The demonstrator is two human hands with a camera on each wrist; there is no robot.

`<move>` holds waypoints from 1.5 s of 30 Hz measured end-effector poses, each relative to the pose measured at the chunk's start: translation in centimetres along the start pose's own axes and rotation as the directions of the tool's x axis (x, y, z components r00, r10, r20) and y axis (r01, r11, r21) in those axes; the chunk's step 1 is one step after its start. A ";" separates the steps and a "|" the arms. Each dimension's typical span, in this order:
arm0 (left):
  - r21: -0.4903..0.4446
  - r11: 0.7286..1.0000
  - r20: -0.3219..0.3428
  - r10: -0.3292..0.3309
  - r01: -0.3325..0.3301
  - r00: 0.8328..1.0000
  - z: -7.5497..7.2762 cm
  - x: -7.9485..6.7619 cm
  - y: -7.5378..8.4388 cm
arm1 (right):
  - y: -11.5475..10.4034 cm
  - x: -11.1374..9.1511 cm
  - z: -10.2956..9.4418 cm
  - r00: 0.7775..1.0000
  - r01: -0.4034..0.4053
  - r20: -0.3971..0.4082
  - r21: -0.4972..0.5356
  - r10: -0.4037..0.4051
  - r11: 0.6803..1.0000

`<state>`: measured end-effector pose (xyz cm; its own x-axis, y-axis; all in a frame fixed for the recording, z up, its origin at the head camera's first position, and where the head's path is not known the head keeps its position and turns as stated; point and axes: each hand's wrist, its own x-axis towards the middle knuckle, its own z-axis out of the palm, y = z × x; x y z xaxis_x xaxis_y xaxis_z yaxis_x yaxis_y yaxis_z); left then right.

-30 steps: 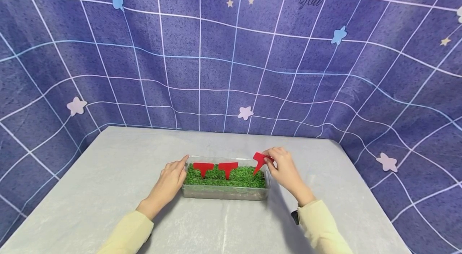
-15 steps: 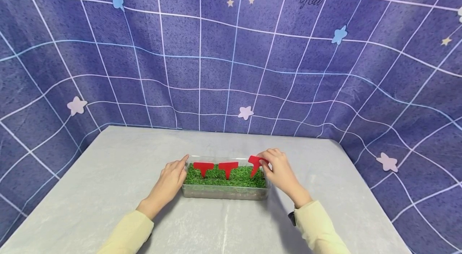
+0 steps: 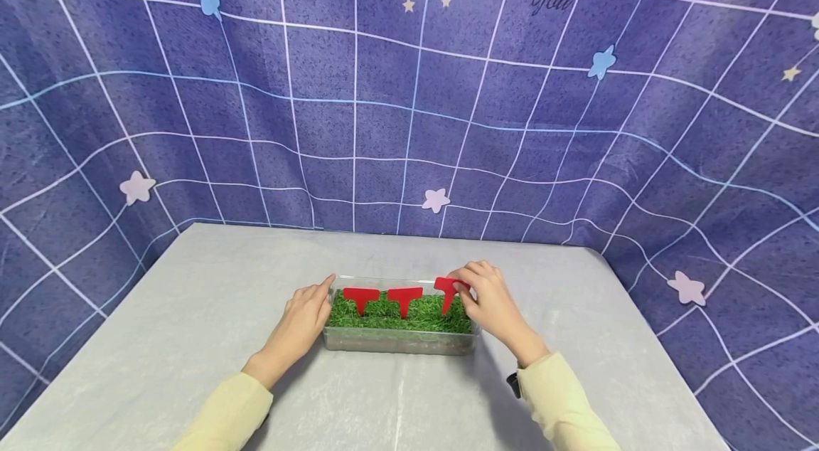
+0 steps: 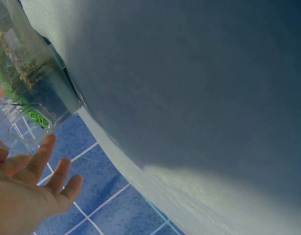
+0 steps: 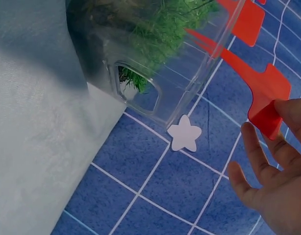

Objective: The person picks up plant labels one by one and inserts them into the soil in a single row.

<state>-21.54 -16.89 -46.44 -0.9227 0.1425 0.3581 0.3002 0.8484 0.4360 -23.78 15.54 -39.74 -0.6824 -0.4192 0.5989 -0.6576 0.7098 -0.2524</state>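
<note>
A clear plastic box [image 3: 399, 343] holds green artificial-looking grass [image 3: 422, 323] over a brownish layer. My left hand [image 3: 302, 316] holds the box's left end, its fingers along the outside and the thumb near the rim. Two red T-shaped plant labels, a left one [image 3: 361, 296] and a middle one [image 3: 403, 298], stand upright in the grass. At the right end my right hand [image 3: 489, 298] pinches the head of a third red plant label [image 5: 268, 98] between thumb and fingers. Its pointed stem reaches down to the grass; how deep the tip sits is unclear.
The box stands on a grey-white table [image 3: 333, 401]. Behind and beside the table hangs a blue-purple curtain [image 3: 384, 117] with a grid and stars. A handle opening [image 5: 137, 88] shows in the box's right end wall.
My right hand has shifted a little left with the third plant label, which now stands more upright. The left hand and the box stay in place.
</note>
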 end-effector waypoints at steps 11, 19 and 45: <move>-0.003 1.000 -0.009 0.002 -0.002 1.000 0.1 0.0 -0.1 | 0.1 -0.3 0.5 1.000 -0.013 0.017 -0.001 0.013 1.000; -0.006 1.000 -0.007 -0.003 0.003 1.000 0.0 0.0 0.0 | 0.0 -0.3 0.8 1.000 -0.021 0.020 -0.003 0.021 1.000; 0.005 1.000 -0.006 -0.008 0.008 1.000 0.0 0.1 0.1 | 0.2 -0.7 1.8 0.997 -0.045 0.057 -0.002 0.045 0.999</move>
<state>-21.58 -16.80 -46.39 -0.9236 0.1322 0.3599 0.2914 0.8522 0.4345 -24.02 15.01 -41.57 -0.7283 -0.4188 0.5425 -0.6257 0.7292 -0.2771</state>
